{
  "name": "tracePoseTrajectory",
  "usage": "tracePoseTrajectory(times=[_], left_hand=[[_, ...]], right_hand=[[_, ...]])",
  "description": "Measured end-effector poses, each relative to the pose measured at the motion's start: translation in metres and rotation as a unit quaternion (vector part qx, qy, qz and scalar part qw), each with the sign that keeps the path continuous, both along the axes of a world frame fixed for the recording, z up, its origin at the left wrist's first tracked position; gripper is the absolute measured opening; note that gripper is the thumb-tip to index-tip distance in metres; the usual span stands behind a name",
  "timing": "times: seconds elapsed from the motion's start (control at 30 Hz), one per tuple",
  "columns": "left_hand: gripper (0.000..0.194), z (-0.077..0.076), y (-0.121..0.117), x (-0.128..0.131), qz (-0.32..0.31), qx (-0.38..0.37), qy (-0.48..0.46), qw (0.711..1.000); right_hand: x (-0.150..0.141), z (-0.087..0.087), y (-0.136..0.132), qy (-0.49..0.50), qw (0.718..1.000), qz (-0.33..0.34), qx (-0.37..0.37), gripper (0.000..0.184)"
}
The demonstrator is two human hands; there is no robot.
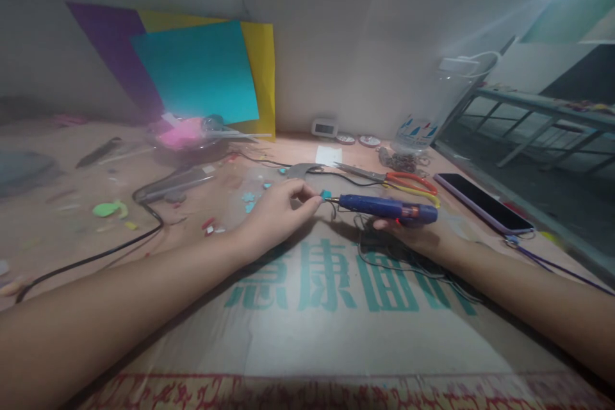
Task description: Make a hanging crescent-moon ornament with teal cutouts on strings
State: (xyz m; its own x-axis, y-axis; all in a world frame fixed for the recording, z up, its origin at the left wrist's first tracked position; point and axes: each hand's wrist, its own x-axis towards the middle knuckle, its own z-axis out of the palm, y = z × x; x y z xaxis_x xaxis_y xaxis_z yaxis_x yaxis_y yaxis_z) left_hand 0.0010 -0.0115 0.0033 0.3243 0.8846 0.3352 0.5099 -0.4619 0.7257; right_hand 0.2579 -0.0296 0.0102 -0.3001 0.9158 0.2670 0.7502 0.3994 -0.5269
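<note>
My left hand [283,208] is closed in a pinch on a small teal piece [326,195], its exact shape too small to make out. My right hand [418,234] is wrapped round a blue hot glue gun [372,204], which lies level with a small red light glowing on its underside. The gun's slim metal tip points left and meets the teal piece at my left fingertips. Its grip is hidden in my right hand, and a dark cord [384,262] hangs in loops below. Small light-blue flower shapes [248,197] lie left of my left hand.
Behind my hands lie orange-handled scissors [410,180] and a small white digital display [325,128]. At right are a phone [483,203] and a clear plastic cup [417,131]. Coloured sheets [196,73] lean on the wall. A black cable [96,258] crosses the left side among scraps.
</note>
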Motion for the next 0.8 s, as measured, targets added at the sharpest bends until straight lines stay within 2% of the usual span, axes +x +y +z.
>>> tracePoseTrajectory(times=[0.17, 0.47, 0.8], left_hand=[[0.017, -0.0005, -0.0001, -0.0002, 0.002, 0.004, -0.001, 1.000], [0.017, -0.0001, 0.0005, 0.0006, 0.001, 0.004, -0.003, 1.000], [0.016, 0.0009, -0.0005, 0.0011, 0.000, 0.004, -0.004, 1.000]], right_hand=[[0.0003, 0.0006, 0.0003, -0.002, 1.000, 0.010, 0.004, 0.025], [0.0014, -0.0057, 0.0029, -0.009, 1.000, -0.011, 0.026, 0.027], [0.0009, -0.0024, -0.0007, -0.020, 0.999, -0.024, 0.008, 0.026]])
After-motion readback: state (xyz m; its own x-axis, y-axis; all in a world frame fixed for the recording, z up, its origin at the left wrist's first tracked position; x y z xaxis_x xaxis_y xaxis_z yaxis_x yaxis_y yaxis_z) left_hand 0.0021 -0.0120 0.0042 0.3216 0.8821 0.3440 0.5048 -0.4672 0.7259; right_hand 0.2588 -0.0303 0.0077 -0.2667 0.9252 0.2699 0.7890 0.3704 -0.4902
